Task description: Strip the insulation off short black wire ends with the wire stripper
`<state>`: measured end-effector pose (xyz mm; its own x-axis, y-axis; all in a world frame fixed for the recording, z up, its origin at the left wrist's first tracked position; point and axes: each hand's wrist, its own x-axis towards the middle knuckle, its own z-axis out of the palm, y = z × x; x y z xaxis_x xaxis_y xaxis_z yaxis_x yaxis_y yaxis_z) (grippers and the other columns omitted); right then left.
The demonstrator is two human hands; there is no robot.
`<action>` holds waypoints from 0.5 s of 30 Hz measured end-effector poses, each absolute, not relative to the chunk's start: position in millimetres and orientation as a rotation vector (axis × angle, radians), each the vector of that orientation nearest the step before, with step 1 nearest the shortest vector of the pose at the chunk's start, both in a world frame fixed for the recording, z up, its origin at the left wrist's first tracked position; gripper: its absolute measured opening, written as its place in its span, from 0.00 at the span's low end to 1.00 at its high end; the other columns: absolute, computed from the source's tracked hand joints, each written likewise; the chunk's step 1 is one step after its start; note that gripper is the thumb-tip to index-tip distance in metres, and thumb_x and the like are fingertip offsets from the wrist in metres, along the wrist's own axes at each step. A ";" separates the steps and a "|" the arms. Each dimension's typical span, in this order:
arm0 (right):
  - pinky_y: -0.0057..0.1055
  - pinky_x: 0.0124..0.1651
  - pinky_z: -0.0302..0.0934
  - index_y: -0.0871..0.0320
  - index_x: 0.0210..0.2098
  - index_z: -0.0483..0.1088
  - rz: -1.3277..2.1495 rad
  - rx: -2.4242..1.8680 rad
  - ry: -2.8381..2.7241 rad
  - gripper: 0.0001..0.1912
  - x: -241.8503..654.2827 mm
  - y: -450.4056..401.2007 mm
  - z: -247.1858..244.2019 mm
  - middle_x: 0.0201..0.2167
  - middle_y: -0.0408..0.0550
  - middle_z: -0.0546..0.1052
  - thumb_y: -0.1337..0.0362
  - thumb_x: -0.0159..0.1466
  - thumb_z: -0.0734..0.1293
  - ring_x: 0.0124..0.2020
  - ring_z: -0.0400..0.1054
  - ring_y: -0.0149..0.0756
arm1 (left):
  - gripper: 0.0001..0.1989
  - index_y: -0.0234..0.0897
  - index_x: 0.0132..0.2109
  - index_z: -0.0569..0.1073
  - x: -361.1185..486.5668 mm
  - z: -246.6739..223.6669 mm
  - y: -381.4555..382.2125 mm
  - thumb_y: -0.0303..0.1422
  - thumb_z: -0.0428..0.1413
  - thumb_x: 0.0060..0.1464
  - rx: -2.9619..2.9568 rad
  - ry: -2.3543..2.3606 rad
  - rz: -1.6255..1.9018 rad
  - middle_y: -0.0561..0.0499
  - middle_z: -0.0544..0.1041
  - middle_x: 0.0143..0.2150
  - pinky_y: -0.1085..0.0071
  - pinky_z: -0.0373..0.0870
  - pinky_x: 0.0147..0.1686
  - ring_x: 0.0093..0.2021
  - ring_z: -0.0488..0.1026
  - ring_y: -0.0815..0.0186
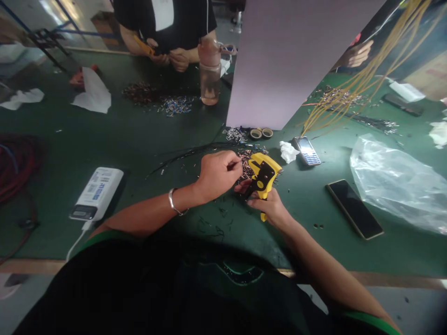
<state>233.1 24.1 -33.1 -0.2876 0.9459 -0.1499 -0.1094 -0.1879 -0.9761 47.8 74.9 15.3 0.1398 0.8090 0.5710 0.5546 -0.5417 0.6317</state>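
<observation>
My right hand (pixel 270 207) is wrapped round the handles of a yellow and black wire stripper (pixel 267 174), its head pointing up and to the left. Just left of the tool's jaws, my left hand (pixel 220 174) is closed in a pinch. Whatever lies between those fingertips is too small to make out. Behind both hands is a heap of small copper-coloured pieces (pixel 246 163), partly hidden by the hand and the tool. A bundle of thin black wires (pixel 188 152) runs along the table behind my left hand. Short black offcuts (pixel 218 228) lie scattered nearer to me.
A tall pale panel (pixel 289 60) stands ahead, with tape rolls (pixel 261 134) at its foot. Rightward are a keypad phone (pixel 307 151), a smartphone (pixel 354 209) and a plastic bag (pixel 394 181). A power bank (pixel 98 193) sits left. Co-workers' hands (pixel 179 59) show opposite, near a bottle (pixel 210 81).
</observation>
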 end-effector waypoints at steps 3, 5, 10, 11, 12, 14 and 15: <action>0.45 0.53 0.65 0.55 0.43 0.75 1.599 -1.095 -1.236 0.23 229.7 24.3 -35.8 0.41 0.47 0.83 0.72 0.46 0.70 0.46 0.75 0.47 | 0.08 0.37 0.24 0.72 48.8 15.6 73.2 0.23 0.53 0.48 2.153 1.340 1.344 0.55 0.74 0.21 0.73 0.60 0.24 0.22 0.66 0.73; 0.44 0.49 0.68 0.55 0.40 0.77 1.569 -1.124 -1.249 0.20 227.5 25.3 -39.2 0.37 0.46 0.83 0.72 0.46 0.69 0.42 0.76 0.48 | 0.08 0.37 0.25 0.72 49.4 15.5 71.8 0.24 0.53 0.49 2.160 1.334 1.331 0.55 0.74 0.22 0.74 0.60 0.23 0.21 0.65 0.73; 0.44 0.52 0.67 0.55 0.33 0.78 1.509 -1.096 -1.243 0.17 226.0 26.6 -39.2 0.34 0.46 0.82 0.74 0.47 0.64 0.42 0.75 0.47 | 0.07 0.37 0.25 0.71 49.3 14.4 72.9 0.24 0.53 0.48 2.166 1.344 1.325 0.55 0.74 0.22 0.74 0.61 0.24 0.21 0.65 0.73; 0.44 0.52 0.67 0.55 0.34 0.78 1.506 -1.073 -1.222 0.18 226.2 26.2 -36.6 0.35 0.46 0.82 0.74 0.46 0.63 0.43 0.75 0.47 | 0.08 0.37 0.25 0.71 49.0 14.3 73.8 0.24 0.53 0.48 2.160 1.351 1.333 0.55 0.74 0.22 0.74 0.61 0.24 0.22 0.66 0.73; 0.44 0.53 0.67 0.56 0.36 0.77 1.504 -1.059 -1.204 0.20 226.4 25.7 -33.2 0.36 0.46 0.82 0.75 0.46 0.63 0.43 0.76 0.46 | 0.08 0.37 0.24 0.71 48.8 14.4 74.5 0.24 0.53 0.48 2.155 1.360 1.337 0.55 0.74 0.22 0.74 0.61 0.24 0.22 0.66 0.73; 0.45 0.52 0.67 0.56 0.38 0.76 1.483 -1.061 -1.194 0.22 226.9 24.4 -25.8 0.35 0.46 0.82 0.75 0.45 0.63 0.42 0.76 0.45 | 0.08 0.37 0.24 0.71 48.5 14.9 75.2 0.24 0.52 0.48 2.152 1.375 1.338 0.55 0.74 0.21 0.74 0.61 0.24 0.22 0.66 0.73; 0.45 0.51 0.67 0.57 0.38 0.76 1.465 -1.072 -1.201 0.22 227.2 24.0 -22.5 0.35 0.45 0.82 0.75 0.45 0.63 0.41 0.76 0.45 | 0.08 0.37 0.24 0.71 48.6 15.2 75.1 0.24 0.52 0.48 2.151 1.376 1.337 0.55 0.73 0.21 0.74 0.61 0.24 0.22 0.66 0.73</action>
